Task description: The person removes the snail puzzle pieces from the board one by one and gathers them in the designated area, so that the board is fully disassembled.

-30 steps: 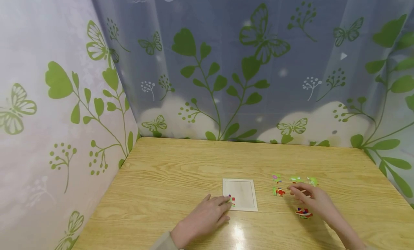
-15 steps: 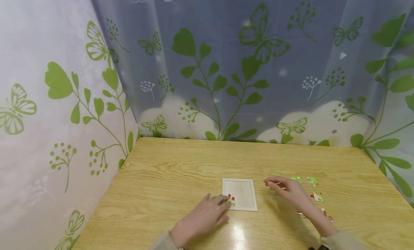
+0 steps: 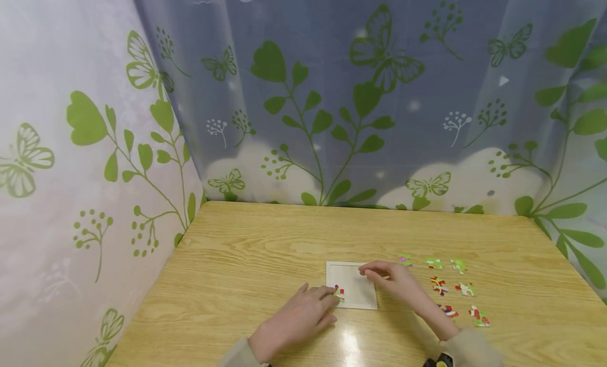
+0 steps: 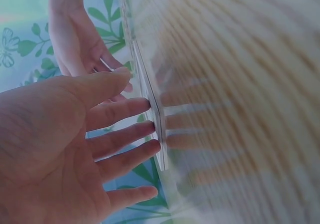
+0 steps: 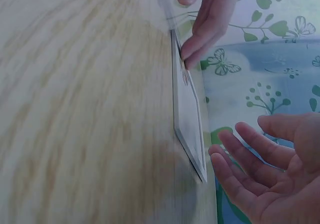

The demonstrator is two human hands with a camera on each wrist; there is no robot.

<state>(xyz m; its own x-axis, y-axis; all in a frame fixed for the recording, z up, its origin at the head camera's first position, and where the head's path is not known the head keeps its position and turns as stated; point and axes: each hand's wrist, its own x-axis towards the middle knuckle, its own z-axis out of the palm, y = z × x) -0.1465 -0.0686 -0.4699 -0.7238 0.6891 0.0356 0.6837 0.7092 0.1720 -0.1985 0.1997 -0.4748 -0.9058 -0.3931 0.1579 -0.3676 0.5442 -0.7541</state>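
My left hand (image 3: 303, 313) lies at the left front of a shallow white puzzle tray (image 3: 351, 274), fingers extended. Its fingertips rest on the tray's near-left corner, beside and partly over a red and green puzzle piece (image 3: 339, 294) inside. In the left wrist view the fingers (image 4: 125, 134) are spread, with tips at the tray edge. Over the tray's far-right part hovers my right hand (image 3: 393, 281), palm down. Seen from the right wrist, its fingers (image 5: 255, 159) are loosely bent and apart, with nothing visible between them.
Several loose puzzle pieces lie right of the tray, among them a green one (image 3: 458, 266), a red and blue one (image 3: 439, 286) and a red and green one (image 3: 480, 317). Patterned curtains (image 3: 303, 119) border the wooden table (image 3: 265, 240) at the back and sides.
My right hand has moved left from over the loose pieces to above the tray, uncovering pieces on the right. My left hand has stayed at the tray corner.
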